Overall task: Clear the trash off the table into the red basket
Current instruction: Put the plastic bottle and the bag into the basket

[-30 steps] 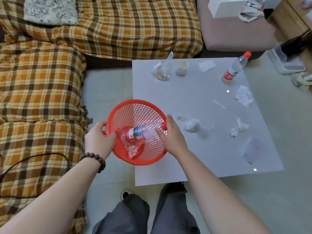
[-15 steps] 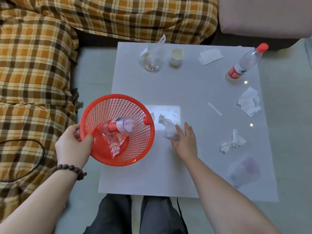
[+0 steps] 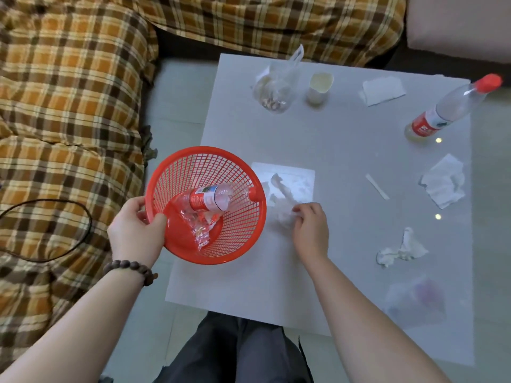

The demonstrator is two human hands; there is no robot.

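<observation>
Currently the right hand (image 3: pixel 311 230) was on the crumpled tissue (image 3: pixel 284 214) near the table's (image 3: pixel 331 150) left-middle, just beside the red basket (image 3: pixel 243 233); fingers (image 3: pixel 305 210) curled and pinching the wad. The left hand (image 3: pixel 135 233) held the basket at the table's left edge, thumb inside the rim, other fingers wrapped outside.

Handling, my read: the tissue was near weightless, soft, compressible, not fragile. Any pinch would hold; bunching it whole beats grabbing a trailing corner, which could tear or unfurl. The glossy top shouldn't snag it.

Count in the basket: one plastic bottle (image 3: pixel 218 196) lying across the mesh, one clear wrapper (image 3: pixel 200 230) under it.

Count on the table:
- tissues/paper pieces: four — the one in hand, one crumpled (image 3: pixel 401 250) toward the right edge, one flatter (image 3: pixel 442 183) at the right edge, one flat napkin (image 3: pixel 383 89) at the far edge
- one upright bottle (image 3: pixel 448 109), far right corner
- one paper cup (image 3: pixel 319 87) and one clear bag (image 3: pixel 278 89), far edge
- one thin stick (image 3: pixel 377 186), mid-right
- one faint clear bag (image 3: pixel 414 299), near right corner, contents unclear
</observation>
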